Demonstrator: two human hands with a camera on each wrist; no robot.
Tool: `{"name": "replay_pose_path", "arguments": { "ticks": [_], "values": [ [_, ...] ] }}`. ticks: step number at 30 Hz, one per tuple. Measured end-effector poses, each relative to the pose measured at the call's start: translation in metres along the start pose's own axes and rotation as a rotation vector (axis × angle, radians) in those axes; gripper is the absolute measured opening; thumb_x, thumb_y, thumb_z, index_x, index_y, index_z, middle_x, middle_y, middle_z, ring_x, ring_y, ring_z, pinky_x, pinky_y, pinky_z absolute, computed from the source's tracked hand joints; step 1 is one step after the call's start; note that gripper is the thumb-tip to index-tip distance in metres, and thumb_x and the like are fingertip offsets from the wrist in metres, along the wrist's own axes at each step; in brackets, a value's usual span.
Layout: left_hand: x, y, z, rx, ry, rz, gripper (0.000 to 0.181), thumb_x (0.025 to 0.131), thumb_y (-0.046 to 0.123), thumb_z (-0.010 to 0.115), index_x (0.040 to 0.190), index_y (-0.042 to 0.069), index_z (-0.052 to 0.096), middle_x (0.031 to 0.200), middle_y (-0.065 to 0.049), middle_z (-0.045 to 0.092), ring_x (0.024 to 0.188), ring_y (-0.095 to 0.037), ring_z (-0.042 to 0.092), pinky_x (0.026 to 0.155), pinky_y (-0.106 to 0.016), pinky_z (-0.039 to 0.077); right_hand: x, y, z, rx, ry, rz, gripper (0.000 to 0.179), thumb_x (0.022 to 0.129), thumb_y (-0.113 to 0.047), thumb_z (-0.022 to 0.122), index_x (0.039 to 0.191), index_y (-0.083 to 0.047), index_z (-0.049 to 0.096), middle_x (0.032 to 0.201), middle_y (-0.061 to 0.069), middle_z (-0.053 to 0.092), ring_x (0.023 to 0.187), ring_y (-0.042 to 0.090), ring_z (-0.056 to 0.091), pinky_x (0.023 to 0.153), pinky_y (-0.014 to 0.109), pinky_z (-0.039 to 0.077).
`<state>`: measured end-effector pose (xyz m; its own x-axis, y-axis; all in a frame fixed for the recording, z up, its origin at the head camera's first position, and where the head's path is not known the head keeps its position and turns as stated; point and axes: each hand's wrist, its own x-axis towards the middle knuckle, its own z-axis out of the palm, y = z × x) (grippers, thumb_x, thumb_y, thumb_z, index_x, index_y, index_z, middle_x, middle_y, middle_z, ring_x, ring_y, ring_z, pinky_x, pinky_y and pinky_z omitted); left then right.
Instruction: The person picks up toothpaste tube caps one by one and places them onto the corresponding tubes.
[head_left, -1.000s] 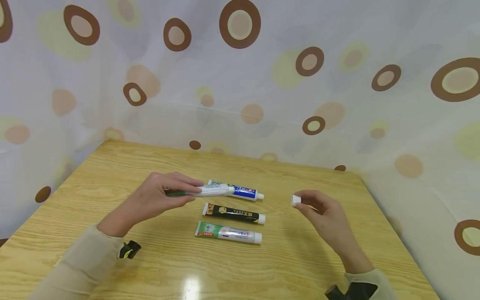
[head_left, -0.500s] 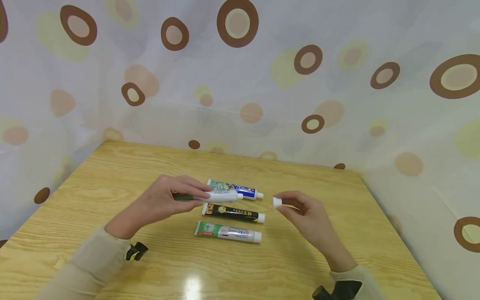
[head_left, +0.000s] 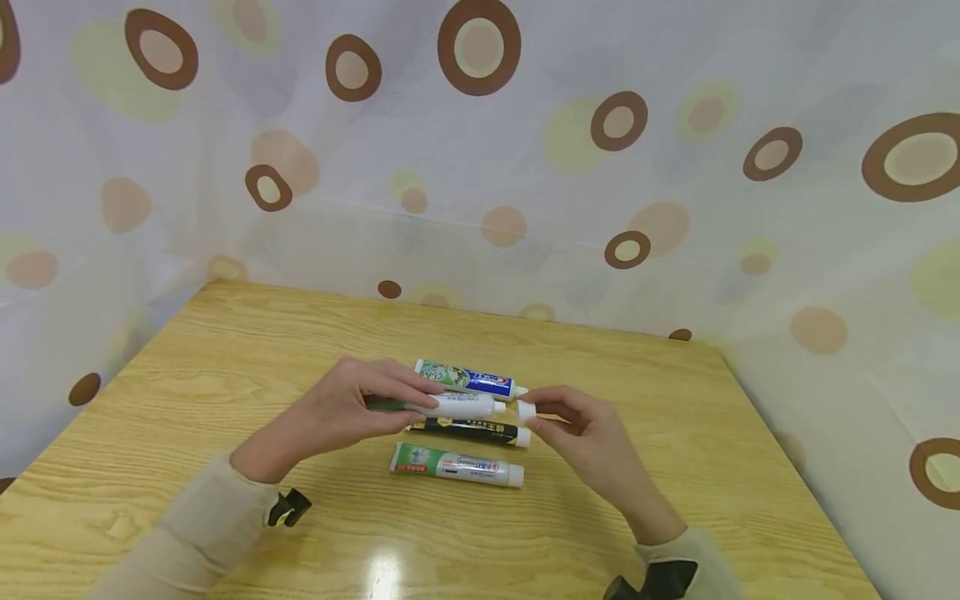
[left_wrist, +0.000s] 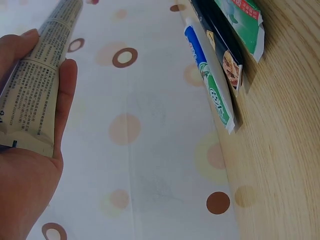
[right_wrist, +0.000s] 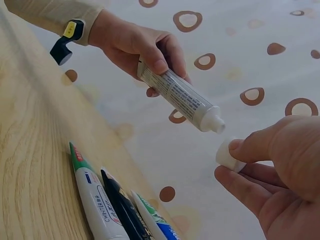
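Observation:
My left hand [head_left: 360,400] holds a white and green toothpaste tube [head_left: 465,406] above the table, thumb on one face and fingers on the other. Its bare threaded nozzle points right, plain in the right wrist view. Facing it, my right hand [head_left: 585,433] pinches a white cap [right_wrist: 230,154] between thumb and fingertips, a small gap from the nozzle. The left wrist view shows the printed back of the held tube [left_wrist: 37,75]. In the head view that tube partly covers a black toothpaste tube [head_left: 480,430] lying behind it.
On the wooden table [head_left: 300,533], a blue and green toothpaste tube [head_left: 487,382] lies beyond the black one, and a green and silver tube [head_left: 465,467] lies nearer. All three point their capped ends right. A patterned sheet [head_left: 480,150] hangs around the table's back and sides.
My right hand has moved left with the cap, toward the nozzle. My left hand has shifted right and slightly nearer with the tube, so cap and nozzle are now close together.

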<state>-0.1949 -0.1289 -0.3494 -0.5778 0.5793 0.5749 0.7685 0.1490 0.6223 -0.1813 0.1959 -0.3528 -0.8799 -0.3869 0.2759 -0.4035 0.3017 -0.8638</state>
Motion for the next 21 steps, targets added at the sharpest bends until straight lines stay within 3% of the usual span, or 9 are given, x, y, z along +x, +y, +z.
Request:
{"name": "replay_pose_path", "arguments": {
  "ticks": [6, 21],
  "values": [
    [0.0022, -0.0002, 0.0039, -0.014, -0.014, -0.002, 0.023, 0.085, 0.002, 0.076, 0.107, 0.01, 0.078, 0.116, -0.008, 0.074, 0.11, -0.02, 0.068, 0.086, -0.025, 0.057, -0.0004, -0.0008, 0.0057, 0.033, -0.013, 0.005, 0.024, 0.093, -0.009, 0.069, 0.116, -0.011, 0.068, 0.12, 0.01, 0.068, 0.109, 0.01, 0.067, 0.087, 0.025, 0.056],
    [0.001, 0.0015, 0.0108, -0.042, -0.054, -0.086, 0.022, 0.088, 0.008, 0.075, 0.109, 0.014, 0.078, 0.12, -0.004, 0.072, 0.113, -0.017, 0.067, 0.091, -0.027, 0.055, -0.0007, -0.0032, 0.0069, 0.024, -0.039, 0.012, 0.027, 0.094, -0.009, 0.068, 0.121, -0.005, 0.066, 0.124, 0.014, 0.067, 0.111, 0.011, 0.066, 0.087, 0.025, 0.057]
  ]
}}
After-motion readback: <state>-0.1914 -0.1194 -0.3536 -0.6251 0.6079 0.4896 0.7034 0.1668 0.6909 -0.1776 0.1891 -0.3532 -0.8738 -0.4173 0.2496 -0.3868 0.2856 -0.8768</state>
